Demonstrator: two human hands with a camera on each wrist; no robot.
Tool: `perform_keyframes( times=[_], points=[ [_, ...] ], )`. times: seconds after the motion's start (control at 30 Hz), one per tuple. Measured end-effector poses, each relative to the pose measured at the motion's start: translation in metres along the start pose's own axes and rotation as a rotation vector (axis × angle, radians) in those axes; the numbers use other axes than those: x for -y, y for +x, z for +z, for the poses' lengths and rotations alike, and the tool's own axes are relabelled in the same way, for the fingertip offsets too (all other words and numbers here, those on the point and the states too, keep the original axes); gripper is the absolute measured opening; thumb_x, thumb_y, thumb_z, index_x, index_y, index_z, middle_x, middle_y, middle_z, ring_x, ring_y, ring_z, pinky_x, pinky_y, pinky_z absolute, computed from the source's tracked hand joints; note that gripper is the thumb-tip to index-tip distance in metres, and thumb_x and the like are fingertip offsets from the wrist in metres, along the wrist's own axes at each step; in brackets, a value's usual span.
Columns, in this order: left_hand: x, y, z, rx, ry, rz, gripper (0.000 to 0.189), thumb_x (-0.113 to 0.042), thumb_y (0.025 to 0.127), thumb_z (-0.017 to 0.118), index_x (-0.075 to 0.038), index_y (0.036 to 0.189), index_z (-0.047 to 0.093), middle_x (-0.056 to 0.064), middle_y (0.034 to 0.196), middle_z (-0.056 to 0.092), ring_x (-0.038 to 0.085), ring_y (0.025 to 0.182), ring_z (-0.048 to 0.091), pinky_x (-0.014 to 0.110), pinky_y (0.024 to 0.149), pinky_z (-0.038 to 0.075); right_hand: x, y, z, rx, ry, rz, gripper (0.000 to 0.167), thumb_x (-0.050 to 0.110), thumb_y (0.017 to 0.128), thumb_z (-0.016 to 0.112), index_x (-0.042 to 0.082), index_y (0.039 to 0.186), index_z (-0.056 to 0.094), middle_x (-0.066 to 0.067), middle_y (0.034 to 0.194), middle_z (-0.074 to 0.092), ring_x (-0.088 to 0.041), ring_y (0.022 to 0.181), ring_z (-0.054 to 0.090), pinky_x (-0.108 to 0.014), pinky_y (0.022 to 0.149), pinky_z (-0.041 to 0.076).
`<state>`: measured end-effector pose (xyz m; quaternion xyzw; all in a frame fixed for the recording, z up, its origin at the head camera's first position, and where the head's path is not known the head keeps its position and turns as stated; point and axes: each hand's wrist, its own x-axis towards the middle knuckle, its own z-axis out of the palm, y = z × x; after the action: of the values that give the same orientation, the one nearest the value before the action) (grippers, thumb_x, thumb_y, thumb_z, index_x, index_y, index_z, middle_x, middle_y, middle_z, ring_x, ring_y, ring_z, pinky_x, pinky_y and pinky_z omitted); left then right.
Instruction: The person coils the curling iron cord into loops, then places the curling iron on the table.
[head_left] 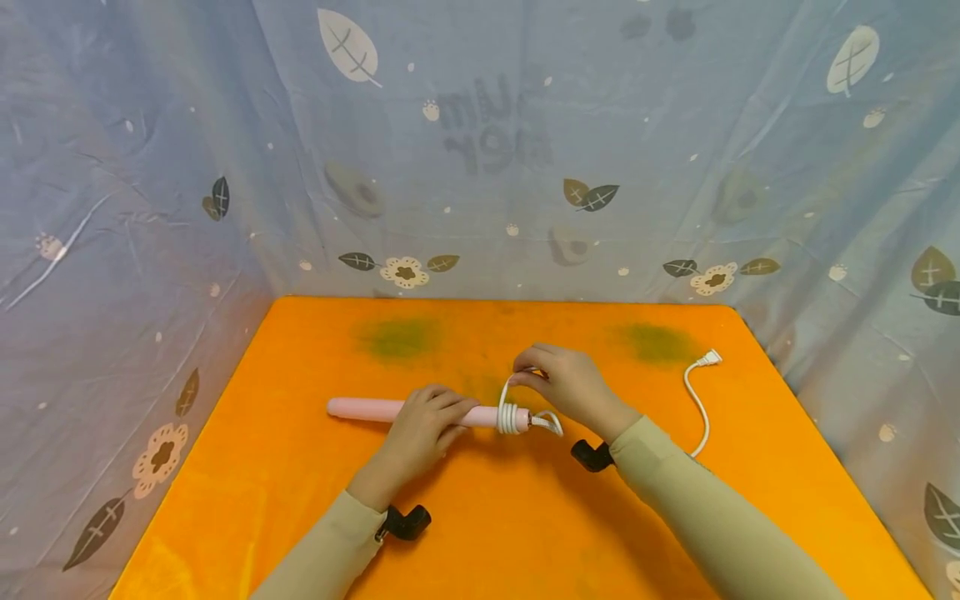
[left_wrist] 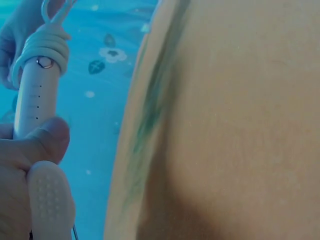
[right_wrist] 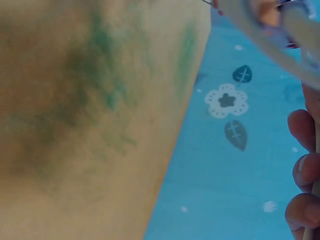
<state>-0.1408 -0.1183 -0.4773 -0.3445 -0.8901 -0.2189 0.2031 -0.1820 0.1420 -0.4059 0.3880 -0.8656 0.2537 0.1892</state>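
Observation:
A slim pink hair iron [head_left: 367, 409] lies across the middle of the view. My left hand [head_left: 427, 425] grips it around its middle; in the left wrist view the thumb [left_wrist: 52, 135] presses on the handle near a ridged lever [left_wrist: 50, 200]. Several turns of white power cord [head_left: 507, 418] wrap the handle's right end, beside a small round button [left_wrist: 45, 62]. Just above that end, my right hand [head_left: 573, 387] pinches the cord between thumb and fingers. Curled fingers [right_wrist: 306, 170] show at the right edge of the right wrist view, with blurred cord above.
The white plug [head_left: 709, 357] rests at the right back of the orange-covered table [head_left: 480, 533], its cord running toward the right forearm. Black wrist mounts [head_left: 407, 522] sit on both wrists. A patterned curtain [head_left: 480, 167] encloses the back and sides.

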Motion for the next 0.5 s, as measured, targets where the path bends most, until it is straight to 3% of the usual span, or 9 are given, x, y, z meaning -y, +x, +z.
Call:
perform_keyframes(
  times=[0.27,0.5],
  points=[
    [0.002,-0.002,0.004,-0.103,-0.012,0.056,0.041,-0.02,0.08,0.08,-0.017,0.12,0.07,0.0,0.111,0.068,0.025,0.105,0.056,0.043,0.089,0.044,-0.004,-0.001,0.009,0.16,0.057,0.231,0.008,0.034,0.088,0.071,0.026,0.09,0.07,0.017,0.085,0.062,-0.001,0.071,0.056,-0.025,0.066,0.049],
    [0.005,-0.001,0.004,-0.211,-0.031,0.037,0.042,-0.023,0.078,0.081,-0.016,0.118,0.071,0.001,0.11,0.068,0.027,0.106,0.056,0.045,0.083,0.044,-0.003,-0.007,0.018,0.161,0.125,0.303,0.007,0.031,0.091,0.067,0.025,0.09,0.07,0.016,0.081,0.064,-0.003,0.066,0.056,-0.026,0.063,0.049]
  ],
)
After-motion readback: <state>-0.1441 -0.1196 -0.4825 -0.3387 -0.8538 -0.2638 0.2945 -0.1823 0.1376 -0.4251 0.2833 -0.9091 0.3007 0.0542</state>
